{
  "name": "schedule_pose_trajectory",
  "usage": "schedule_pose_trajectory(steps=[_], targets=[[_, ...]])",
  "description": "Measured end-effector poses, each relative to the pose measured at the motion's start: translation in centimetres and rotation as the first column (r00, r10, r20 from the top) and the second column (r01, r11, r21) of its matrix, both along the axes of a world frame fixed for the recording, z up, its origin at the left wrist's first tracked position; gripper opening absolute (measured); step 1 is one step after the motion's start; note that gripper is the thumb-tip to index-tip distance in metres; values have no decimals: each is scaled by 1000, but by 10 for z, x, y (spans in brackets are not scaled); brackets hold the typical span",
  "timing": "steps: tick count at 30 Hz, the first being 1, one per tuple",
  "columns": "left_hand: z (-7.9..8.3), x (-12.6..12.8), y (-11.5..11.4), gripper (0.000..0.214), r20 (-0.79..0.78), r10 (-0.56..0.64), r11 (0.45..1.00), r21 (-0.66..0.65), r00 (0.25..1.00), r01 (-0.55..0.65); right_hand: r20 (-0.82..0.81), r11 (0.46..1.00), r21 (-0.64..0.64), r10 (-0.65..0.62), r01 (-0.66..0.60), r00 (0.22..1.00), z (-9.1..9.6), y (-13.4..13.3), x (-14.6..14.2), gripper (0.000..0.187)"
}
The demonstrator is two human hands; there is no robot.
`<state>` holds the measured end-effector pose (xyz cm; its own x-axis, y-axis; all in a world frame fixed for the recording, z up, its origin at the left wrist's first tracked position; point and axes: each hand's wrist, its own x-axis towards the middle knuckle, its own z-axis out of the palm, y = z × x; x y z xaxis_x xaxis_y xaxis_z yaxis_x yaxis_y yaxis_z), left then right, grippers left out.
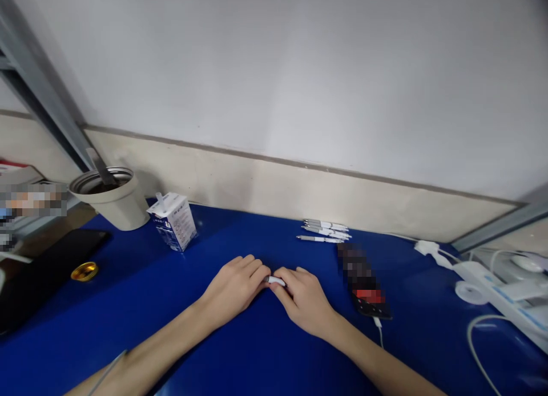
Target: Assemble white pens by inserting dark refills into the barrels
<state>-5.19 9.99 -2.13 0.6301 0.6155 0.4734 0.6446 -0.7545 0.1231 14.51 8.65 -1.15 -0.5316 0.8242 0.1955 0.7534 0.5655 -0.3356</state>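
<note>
In the head view, my only feed, I see the white pen (pixel 277 281) at lower centre: the left hand's (pixel 237 285) fingers curl closed on its greyish end, the right hand's (pixel 305 299) thumb and fingers pinch its white barrel. I'd judge it light, stiff, slightly slick, best gripped along the barrel. Print on the drink carton (pixel 178 225), left of centre, is too small for me to read.

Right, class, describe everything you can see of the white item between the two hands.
The white item is slim, smooth-looking, perhaps plastic, with a greyish part toward the left hand. It lies crosswise over the blue table, gripped by that hand and the right hand, which hide its full length.
</note>
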Motion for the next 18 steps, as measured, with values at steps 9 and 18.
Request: schedule_pose_trajectory(steps=[9,18], targets=[[-8,-2,0,32,-52,1,1000,-9,999,-2,58,994,69,78,-82,995,-6,7,8,28],[-1,-5,0,30,36,1,971,-241,999,7,73,993,108,46,-54,996,-11,6,8,28]])
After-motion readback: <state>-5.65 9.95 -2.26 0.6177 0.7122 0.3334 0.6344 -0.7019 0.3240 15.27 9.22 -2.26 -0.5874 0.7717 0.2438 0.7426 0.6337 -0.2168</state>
